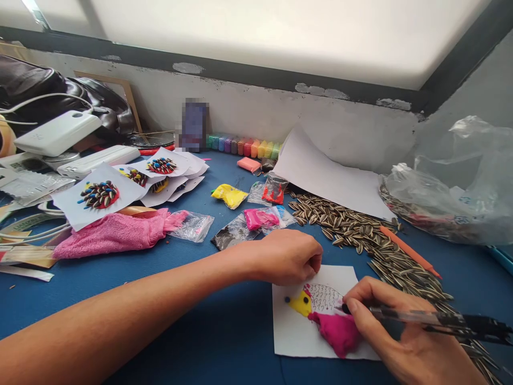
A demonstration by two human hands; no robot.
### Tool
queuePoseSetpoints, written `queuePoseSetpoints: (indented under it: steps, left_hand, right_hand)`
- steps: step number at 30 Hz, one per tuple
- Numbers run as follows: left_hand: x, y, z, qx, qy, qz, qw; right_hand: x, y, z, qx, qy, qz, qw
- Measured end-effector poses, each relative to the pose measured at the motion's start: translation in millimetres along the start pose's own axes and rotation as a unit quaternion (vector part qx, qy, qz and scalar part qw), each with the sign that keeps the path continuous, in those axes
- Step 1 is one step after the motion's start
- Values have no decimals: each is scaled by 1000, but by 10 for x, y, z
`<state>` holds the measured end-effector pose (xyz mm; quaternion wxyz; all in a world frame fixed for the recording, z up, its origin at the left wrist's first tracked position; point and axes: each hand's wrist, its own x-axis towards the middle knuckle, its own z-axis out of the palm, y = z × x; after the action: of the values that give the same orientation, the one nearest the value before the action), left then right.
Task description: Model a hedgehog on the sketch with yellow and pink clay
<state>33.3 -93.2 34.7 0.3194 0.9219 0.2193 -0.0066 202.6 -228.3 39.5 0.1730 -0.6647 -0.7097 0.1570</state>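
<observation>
No text is legible, even the blue print (pixel 460 220) on the plastic bag (pixel 435 184)

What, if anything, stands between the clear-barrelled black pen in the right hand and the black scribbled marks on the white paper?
Nothing visible. The pen has its tip at the right edge of the marks. The left hand is at the top of the paper, the magenta lump lies below the marks; neither blocks the tip.

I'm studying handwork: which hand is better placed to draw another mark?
Probably the right hand: it holds the pen, tip near the curved marks; the left hand, fingers curled, is at the top edge of the paper.
</observation>
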Motion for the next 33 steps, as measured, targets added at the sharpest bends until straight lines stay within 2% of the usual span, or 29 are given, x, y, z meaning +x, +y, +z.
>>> queuePoseSetpoints:
  steps: [12,22,28,33]
  left_hand:
    - [1,-7,1,-2,1,-1,1000]
    - [5,-9,9,-4,5,5,1000]
    - [0,-15,8,-3,5,5,1000]
    - [1,-12,8,-2,6,1,1000]
  right_hand:
    - [2,5,10,-8,4,4,1000]
    - [1,-23,-24,18,-33,4,999]
    - [-6,31,-29,-21,23,-1,1000]
    - [-6,53,-13,-31,11,5,999]
